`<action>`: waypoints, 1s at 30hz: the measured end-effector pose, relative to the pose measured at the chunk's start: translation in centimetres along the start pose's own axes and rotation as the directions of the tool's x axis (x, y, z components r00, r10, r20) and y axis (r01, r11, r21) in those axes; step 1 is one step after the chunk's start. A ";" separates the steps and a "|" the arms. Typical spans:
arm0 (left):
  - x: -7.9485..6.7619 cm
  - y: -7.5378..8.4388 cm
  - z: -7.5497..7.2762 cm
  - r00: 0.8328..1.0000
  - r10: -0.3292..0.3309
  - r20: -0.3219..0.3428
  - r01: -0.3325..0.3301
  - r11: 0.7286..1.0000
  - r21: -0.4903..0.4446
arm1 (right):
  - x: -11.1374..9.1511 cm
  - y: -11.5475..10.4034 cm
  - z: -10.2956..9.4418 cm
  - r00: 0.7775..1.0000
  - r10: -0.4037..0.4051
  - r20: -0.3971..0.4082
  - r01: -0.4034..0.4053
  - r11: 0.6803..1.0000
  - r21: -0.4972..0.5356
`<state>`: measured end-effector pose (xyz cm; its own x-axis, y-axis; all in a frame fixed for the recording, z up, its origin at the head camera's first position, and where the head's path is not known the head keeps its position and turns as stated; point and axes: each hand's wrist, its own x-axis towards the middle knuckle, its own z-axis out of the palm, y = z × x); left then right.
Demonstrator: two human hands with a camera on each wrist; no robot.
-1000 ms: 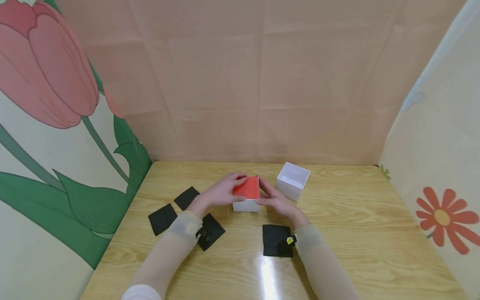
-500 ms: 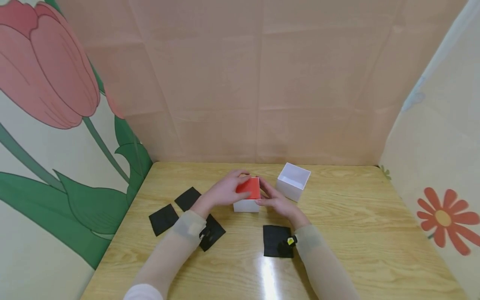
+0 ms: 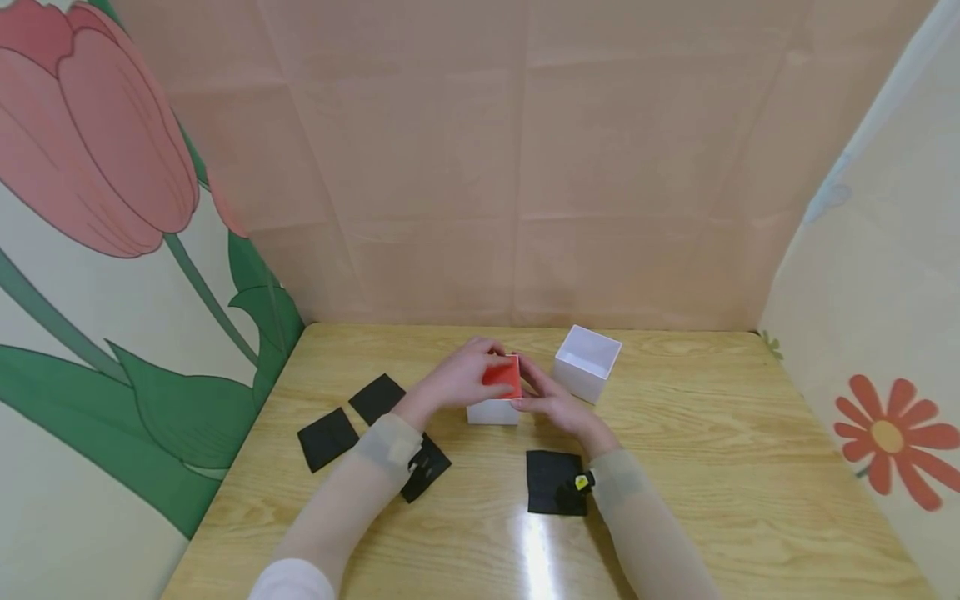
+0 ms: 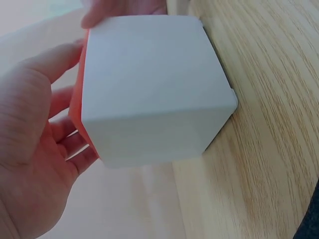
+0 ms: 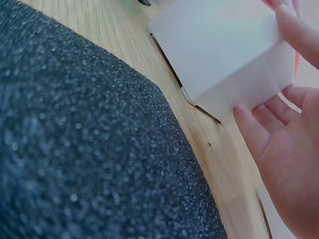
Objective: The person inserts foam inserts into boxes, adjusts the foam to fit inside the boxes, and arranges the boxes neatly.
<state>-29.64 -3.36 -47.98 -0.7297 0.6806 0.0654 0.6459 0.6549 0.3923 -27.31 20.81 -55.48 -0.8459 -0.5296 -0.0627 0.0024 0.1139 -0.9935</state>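
Note:
A white box (image 3: pixel 492 412) with a red top (image 3: pixel 501 379) stands on the table between both hands. My left hand (image 3: pixel 459 377) lies over the left part of the red top, with thumb and fingers spread across it. In the left wrist view the fingers (image 4: pixel 61 102) show behind the red edge (image 4: pixel 77 99), which juts past the white wall (image 4: pixel 154 64). My right hand (image 3: pixel 557 403) grips the box's right side, thumb at the front corner and fingers toward the back. In the right wrist view its fingertips (image 5: pixel 244 113) press the white wall (image 5: pixel 219 45).
Behind the right hand stands a second white box (image 3: pixel 587 363), its open side up. Several black squares lie on the wooden table (image 3: pixel 750 467): one square (image 3: pixel 555 483) by the right wrist, others such as this square (image 3: pixel 327 439) to the left. A pink backdrop (image 3: pixel 517 167) hangs behind.
My left hand has slid to the right over the red top, covering more of its left side. The right hand and the box have stayed nearly in place.

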 end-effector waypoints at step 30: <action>0.5 0.1 0.1 1.000 0.016 0.024 -0.018 0.996 0.088 | 0.0 0.1 0.0 1.000 -0.009 -0.003 0.009 1.000 -0.012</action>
<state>-29.90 -2.93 -48.00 -0.7136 0.6988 0.0496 0.6764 0.6688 0.3087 -27.30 20.79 -55.54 -0.8474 -0.5283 -0.0531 -0.0121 0.1193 -0.9928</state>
